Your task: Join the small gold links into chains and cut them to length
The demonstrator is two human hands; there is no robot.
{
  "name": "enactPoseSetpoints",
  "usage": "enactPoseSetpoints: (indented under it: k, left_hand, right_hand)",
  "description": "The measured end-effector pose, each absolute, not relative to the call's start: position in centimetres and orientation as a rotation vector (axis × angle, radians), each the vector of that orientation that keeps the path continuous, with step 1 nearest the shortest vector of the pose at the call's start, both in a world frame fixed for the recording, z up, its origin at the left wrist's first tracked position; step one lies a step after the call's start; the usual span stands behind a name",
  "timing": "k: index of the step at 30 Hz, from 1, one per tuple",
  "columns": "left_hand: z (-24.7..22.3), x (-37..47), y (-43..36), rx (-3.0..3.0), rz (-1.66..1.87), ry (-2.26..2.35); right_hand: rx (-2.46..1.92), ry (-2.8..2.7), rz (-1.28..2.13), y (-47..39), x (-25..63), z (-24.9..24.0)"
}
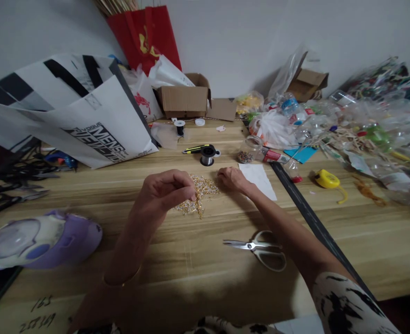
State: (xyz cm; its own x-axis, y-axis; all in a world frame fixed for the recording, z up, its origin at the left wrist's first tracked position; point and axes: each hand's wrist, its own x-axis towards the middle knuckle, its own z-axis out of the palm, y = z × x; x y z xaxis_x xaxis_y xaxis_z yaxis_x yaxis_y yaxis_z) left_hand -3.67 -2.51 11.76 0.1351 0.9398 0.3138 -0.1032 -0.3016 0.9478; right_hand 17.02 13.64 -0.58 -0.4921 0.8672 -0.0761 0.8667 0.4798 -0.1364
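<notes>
A spread of small gold and clear beads [205, 186] lies in the middle of the wooden table. My left hand [163, 191] is raised in front of its left side, thumb and forefinger pinched together. Gold bits show right by those fingertips, but whether they are held or belong to the pile behind is unclear. At the pile's right edge, my right hand [233, 180] rests low with its fingers curled together; whatever they grip is hidden. Just behind stands a spool of silvery wire [208, 156]. A white sheet of paper [260, 182] lies beside my right wrist.
Scissors [254, 247] lie near my right forearm. A jar of beads [249, 149], a yellow-and-black cutter [195, 149] and a dark spool [179, 128] stand behind. A purple-and-white bottle [56, 239] and a large paper bag [96, 123] are left; a yellow tape measure [326, 179] is right.
</notes>
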Motion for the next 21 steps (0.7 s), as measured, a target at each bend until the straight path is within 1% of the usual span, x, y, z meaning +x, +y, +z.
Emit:
enactPoseSetpoints:
  k: [5, 10, 12, 14, 17, 21]
  left_hand:
    - [11.6, -3.3, -2.5, 1.445, 1.31, 0.874]
    - [11.3, -2.8, -2.2, 1.426, 1.248, 0.889]
    - [11.1, -2.5, -2.2, 1.416, 1.23, 0.874]
    - [10.8, -2.1, -2.2, 1.412, 1.192, 0.858]
    - [10.5, -1.5, -2.1, 1.416, 1.115, 0.834]
    - [10.0, -0.9, -1.9, 1.41, 1.08, 0.835]
  right_hand:
    - [-1.392, -2.633, 0.415, 11.4, 17.8, 1.3]
    - [-0.738, -2.28, 1.452, 7.6, 18.2, 2.8]
    - [-0.523, -2.153, 1.722, 6.2, 18.1, 2.9]
    - [-0.407, -2.1, 1.842, 5.0, 17.9, 2.8]
    - [-0.369, -2.152, 1.937, 3.9, 17.9, 2.5]
    - [-0.514, -2.162, 2.002, 3.8, 19.0, 1.6]
